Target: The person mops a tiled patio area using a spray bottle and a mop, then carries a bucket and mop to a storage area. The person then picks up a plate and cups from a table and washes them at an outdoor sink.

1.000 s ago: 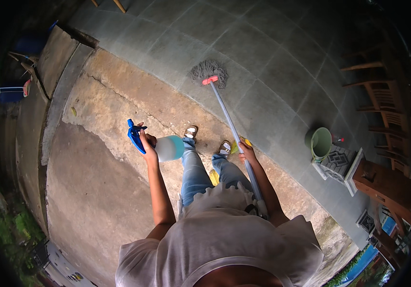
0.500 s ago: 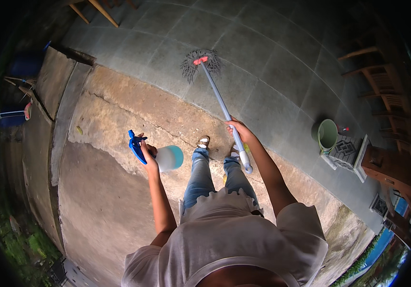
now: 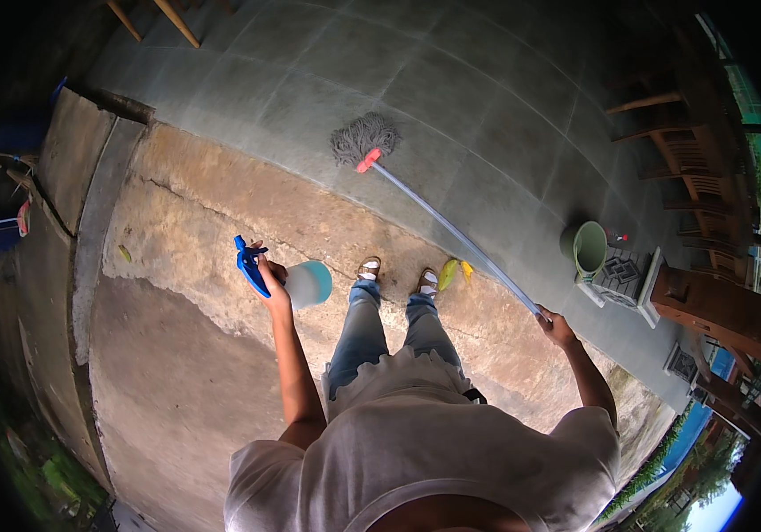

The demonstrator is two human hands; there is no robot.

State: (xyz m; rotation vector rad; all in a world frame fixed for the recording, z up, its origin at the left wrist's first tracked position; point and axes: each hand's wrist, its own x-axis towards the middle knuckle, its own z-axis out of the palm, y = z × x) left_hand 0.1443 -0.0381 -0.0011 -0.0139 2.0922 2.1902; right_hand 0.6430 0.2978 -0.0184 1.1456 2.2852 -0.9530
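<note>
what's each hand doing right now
Left hand: closed, holding the spray bottle by its neck.
Right hand: closed, holding the mop by its handle.

Spray bottle (image 3: pixel 311 285): neck hidden by left hand (image 3: pixel 273 282). 
Mop (image 3: pixel 460 235): upper handle end hidden in right hand (image 3: pixel 559 329). 
Shirt (image 3: pixel 416 457): cut off at lower edge. 
Wooden legs (image 3: pixel 176 22): cut off at top edge. 
Bucket (image 3: pixel 589 250): contents cannot be told. 
Red item (image 3: pixel 624 238) near it: too small to identify. 
Chairs (image 3: pixel 698 182): partly lost in darkness. 
Plants (image 3: pixel 57 470), lower left: blurred.
</note>
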